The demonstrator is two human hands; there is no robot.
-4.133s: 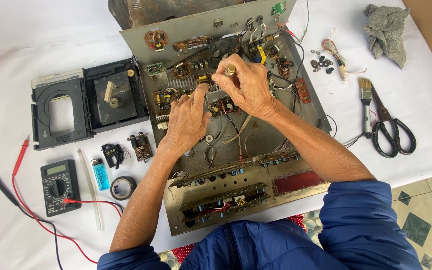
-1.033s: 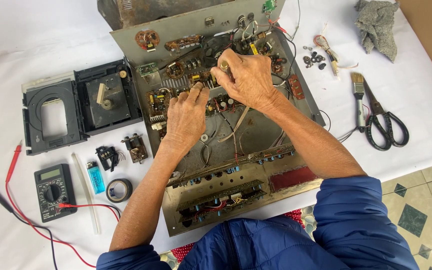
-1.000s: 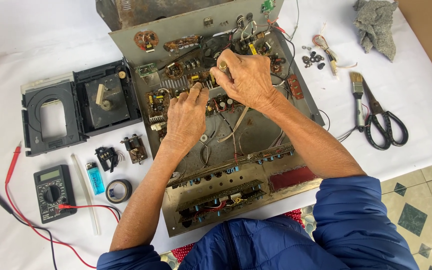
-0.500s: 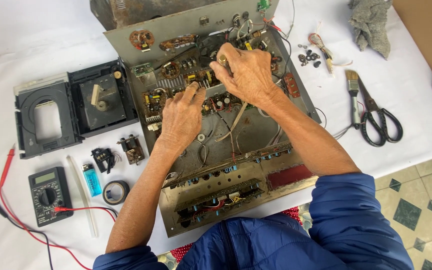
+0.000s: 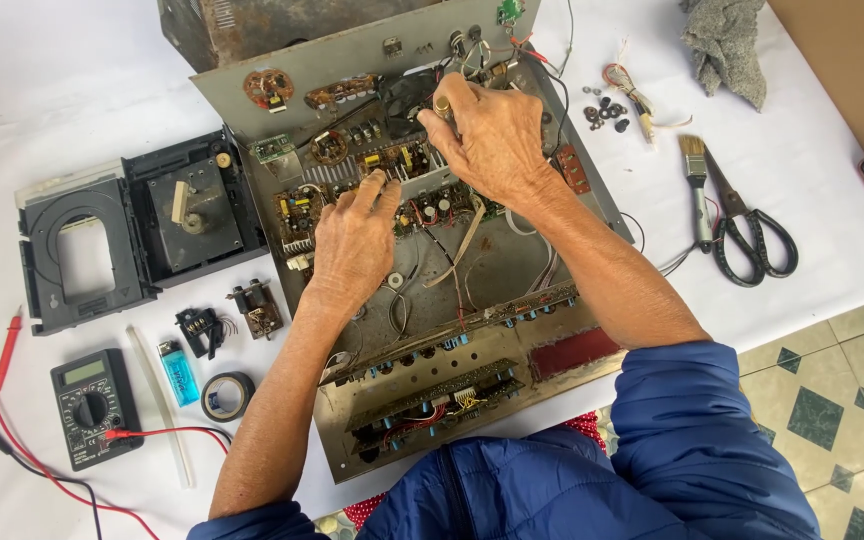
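While the head camera has drifted a little so the whole bench sits lower and further right in view than half a second ago, the right hand (image 5: 492,135) stays pinched shut on a brass-tipped tool (image 5: 443,105) at twelve o'clock of the open metal chassis (image 5: 512,300). The left hand (image 5: 352,240) keeps pressing the circuit board (image 5: 422,205) at ten o'clock, fingers spread flat, gripping nothing. Neither hand has shifted on the board, so the work looks held on that one spot, with the multimeter (image 5: 92,405) idle at eight o'clock.
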